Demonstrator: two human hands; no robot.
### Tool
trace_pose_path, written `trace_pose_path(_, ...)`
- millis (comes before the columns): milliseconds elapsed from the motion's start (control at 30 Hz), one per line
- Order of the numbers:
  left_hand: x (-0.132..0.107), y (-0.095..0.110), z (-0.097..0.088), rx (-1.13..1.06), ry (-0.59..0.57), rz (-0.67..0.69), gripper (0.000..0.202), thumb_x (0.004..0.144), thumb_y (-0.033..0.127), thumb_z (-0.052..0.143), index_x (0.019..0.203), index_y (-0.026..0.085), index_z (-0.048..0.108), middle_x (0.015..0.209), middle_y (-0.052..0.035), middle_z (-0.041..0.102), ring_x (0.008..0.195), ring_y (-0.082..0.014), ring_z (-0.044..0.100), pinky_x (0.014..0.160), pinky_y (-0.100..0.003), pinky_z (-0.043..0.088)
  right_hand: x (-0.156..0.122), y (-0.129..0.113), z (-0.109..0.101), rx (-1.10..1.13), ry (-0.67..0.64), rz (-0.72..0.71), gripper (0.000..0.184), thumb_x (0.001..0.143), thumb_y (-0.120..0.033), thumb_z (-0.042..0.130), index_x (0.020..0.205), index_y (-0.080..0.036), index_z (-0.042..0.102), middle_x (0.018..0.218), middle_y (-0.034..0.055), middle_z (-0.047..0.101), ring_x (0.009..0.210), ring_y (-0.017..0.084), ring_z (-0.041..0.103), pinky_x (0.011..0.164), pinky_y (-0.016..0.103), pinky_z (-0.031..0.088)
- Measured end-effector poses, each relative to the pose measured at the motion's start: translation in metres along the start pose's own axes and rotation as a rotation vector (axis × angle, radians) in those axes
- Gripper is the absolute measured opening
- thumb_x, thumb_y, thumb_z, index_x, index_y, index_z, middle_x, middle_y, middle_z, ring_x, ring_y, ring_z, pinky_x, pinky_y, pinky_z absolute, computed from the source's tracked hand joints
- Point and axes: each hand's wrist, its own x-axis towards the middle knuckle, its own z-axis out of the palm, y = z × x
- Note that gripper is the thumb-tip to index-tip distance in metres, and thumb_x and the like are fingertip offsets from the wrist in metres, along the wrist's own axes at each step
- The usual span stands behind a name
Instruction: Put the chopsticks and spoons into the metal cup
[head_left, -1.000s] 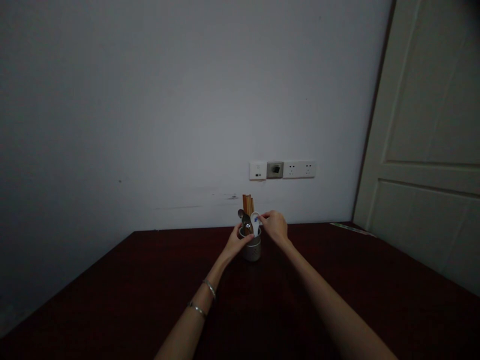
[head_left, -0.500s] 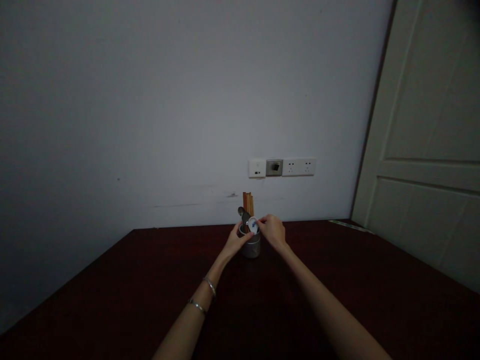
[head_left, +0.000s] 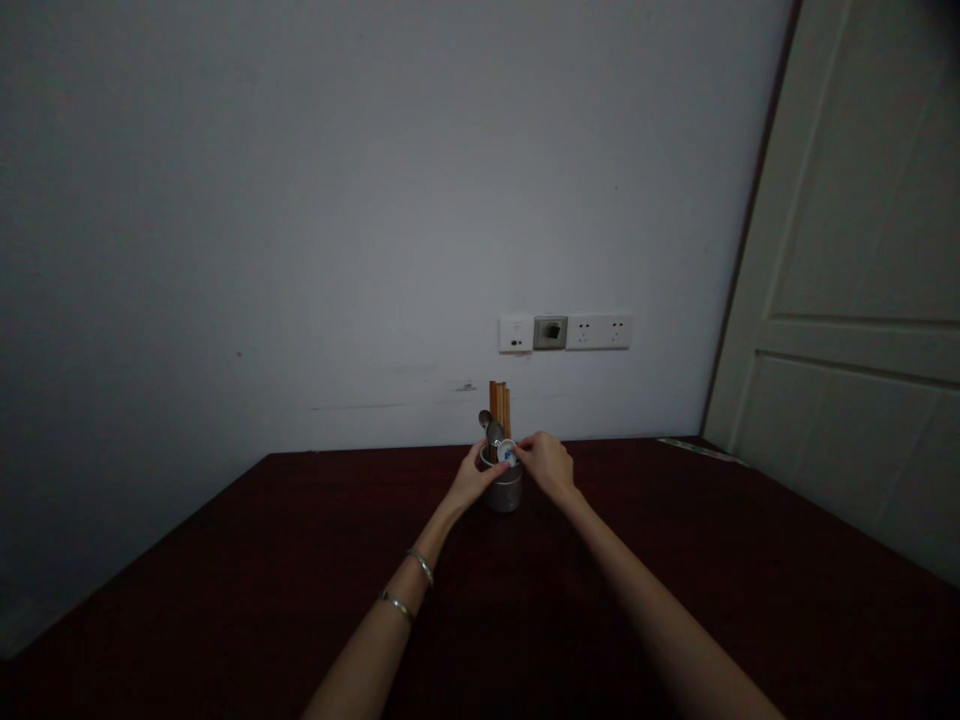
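A small grey utensil holder stands at the far middle of the dark red table. Wooden chopsticks and a metal spoon stick up out of it. My left hand is wrapped round the holder's left side, with two bangles on that wrist. My right hand pinches a white ceramic spoon with a blue mark, held low at the holder's rim.
A pale wall rises right behind the table, with a row of sockets above the holder. A cream door stands at the right. A thin light strip lies at the table's far right edge.
My right hand has lowered the white spoon from above the holder down to its rim. My left hand has stayed on the holder.
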Motion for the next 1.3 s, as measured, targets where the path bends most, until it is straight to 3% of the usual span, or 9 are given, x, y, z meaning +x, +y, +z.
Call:
trace_pose_path(600, 0.000, 0.000, 0.000, 0.018, 0.000, -0.003, 0.062, 0.057, 0.031, 0.074, 0.112, 0.014, 0.051, 0.106, -0.0106, 0.060, 0.099, -0.0207, 0.054, 0.090, -0.033, 0.038, 0.007, -0.008, -0.007, -0.080, -0.079, -0.050, 0.020, 0.070, -0.035, 0.057, 0.080, -0.022, 0.068, 0.090, 0.0089, 0.066, 0.084, 0.020, 0.061, 0.065, 0.026, 0.043)
trace_pose_path(1100, 0.000, -0.003, -0.002, 0.012, -0.049, 0.038, 0.056, 0.061, 0.030, 0.072, 0.111, 0.015, 0.050, 0.106, -0.0096, 0.061, 0.098, -0.0195, 0.056, 0.087, -0.031, 0.040, 0.003, -0.006, -0.016, -0.002, -0.103, -0.044, 0.022, 0.066, -0.040, 0.060, 0.078, -0.023, 0.069, 0.086, 0.0068, 0.068, 0.079, 0.020, 0.062, 0.060, 0.024, 0.041)
trace_pose_path(1300, -0.001, -0.002, -0.001, -0.014, -0.009, 0.021, 0.059, 0.059, 0.028, 0.073, 0.112, 0.016, 0.051, 0.109, -0.0105, 0.060, 0.101, -0.0206, 0.055, 0.091, -0.033, 0.038, 0.021, -0.003, -0.026, 0.126, 0.015, -0.156, 0.022, 0.073, -0.035, 0.054, 0.081, -0.021, 0.069, 0.085, 0.0052, 0.068, 0.080, 0.017, 0.061, 0.069, 0.023, 0.041)
